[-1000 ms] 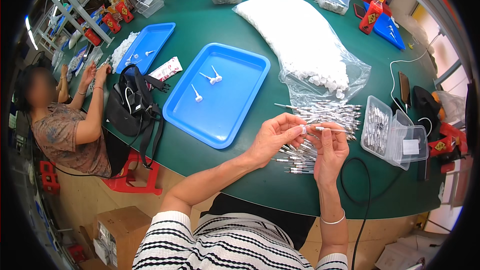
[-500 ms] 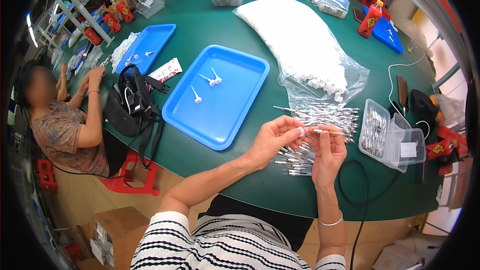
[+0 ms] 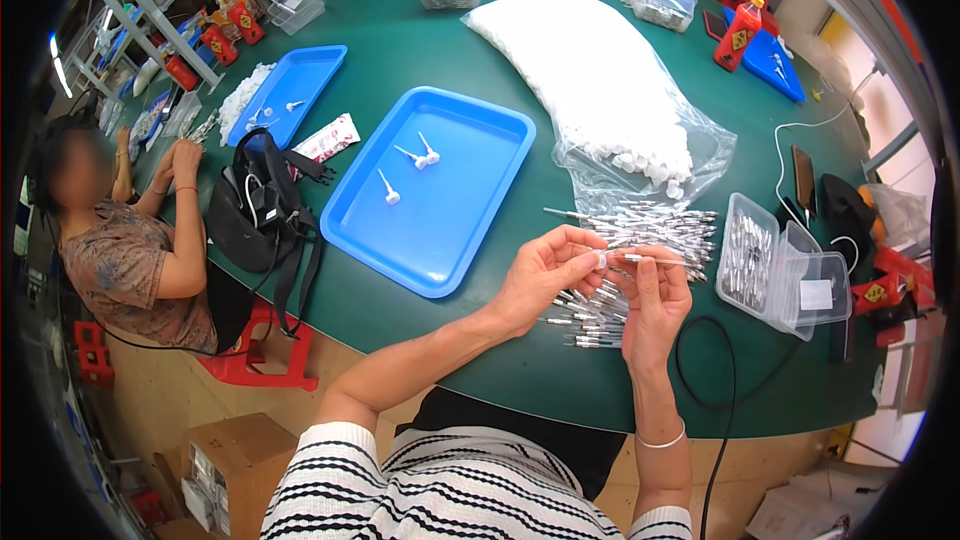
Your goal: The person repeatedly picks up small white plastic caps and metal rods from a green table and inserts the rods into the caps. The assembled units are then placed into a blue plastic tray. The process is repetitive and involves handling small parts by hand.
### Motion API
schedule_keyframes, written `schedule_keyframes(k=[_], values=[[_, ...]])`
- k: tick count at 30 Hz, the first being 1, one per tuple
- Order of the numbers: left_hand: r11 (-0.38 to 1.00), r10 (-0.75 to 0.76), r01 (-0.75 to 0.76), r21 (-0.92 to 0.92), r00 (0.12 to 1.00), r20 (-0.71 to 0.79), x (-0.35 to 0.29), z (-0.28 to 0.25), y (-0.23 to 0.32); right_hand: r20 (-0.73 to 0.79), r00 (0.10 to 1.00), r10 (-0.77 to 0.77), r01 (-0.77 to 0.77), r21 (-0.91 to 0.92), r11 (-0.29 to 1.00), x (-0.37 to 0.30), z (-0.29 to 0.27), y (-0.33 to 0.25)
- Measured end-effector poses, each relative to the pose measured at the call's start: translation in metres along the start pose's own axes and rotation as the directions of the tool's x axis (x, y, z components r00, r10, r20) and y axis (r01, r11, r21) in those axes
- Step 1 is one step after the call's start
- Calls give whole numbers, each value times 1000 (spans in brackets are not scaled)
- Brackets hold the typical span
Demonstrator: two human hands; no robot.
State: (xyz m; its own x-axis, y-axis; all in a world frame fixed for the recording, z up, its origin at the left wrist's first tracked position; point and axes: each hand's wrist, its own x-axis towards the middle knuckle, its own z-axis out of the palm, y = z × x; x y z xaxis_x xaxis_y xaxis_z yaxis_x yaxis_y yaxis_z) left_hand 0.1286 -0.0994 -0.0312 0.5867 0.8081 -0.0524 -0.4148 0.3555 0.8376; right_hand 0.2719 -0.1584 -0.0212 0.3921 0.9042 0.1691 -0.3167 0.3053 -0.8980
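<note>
Now left hand (image 3: 545, 275) pinches small white cap (image 3: 602, 260) at fingertips, right hand (image 3: 655, 300) holds thin metal pin (image 3: 660, 260) level, tip toward cap (so ends meet). Both above pin pile (image 3: 600, 310) on green table (image 3: 420, 50), blue tray (image 3: 430, 190) near left for easy reach.

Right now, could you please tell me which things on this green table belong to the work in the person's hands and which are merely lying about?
In use:
left hand pinching a small white cap
right hand holding a thin metal pin
pile of metal pins
clear bag of white caps
near blue plastic tray

Lying about:
black handbag
red bottle
dark phone
</note>
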Motion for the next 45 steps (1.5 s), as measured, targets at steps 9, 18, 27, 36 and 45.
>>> schedule_keyframes(k=[9,18,27,36,45], values=[[993,-68,68,-95,998,1,0,-1,0,-24,1000,-1,0,-22,1000,-2,0,-2],[955,-204,202,-217,979,9,5,-4,4,-12,1000,-23,24,10,1000,4,-10,4],[961,-207,201,-189,978,-9,7,-5,1,20,996,-88,89,-83,993,2,-6,3],[958,-212,204,-202,977,-20,6,-3,2,61,991,-120,130,-190,973,1,-6,3],[968,-199,194,-158,980,-16,6,-3,1,79,974,-210,225,-316,922,1,-8,8]])
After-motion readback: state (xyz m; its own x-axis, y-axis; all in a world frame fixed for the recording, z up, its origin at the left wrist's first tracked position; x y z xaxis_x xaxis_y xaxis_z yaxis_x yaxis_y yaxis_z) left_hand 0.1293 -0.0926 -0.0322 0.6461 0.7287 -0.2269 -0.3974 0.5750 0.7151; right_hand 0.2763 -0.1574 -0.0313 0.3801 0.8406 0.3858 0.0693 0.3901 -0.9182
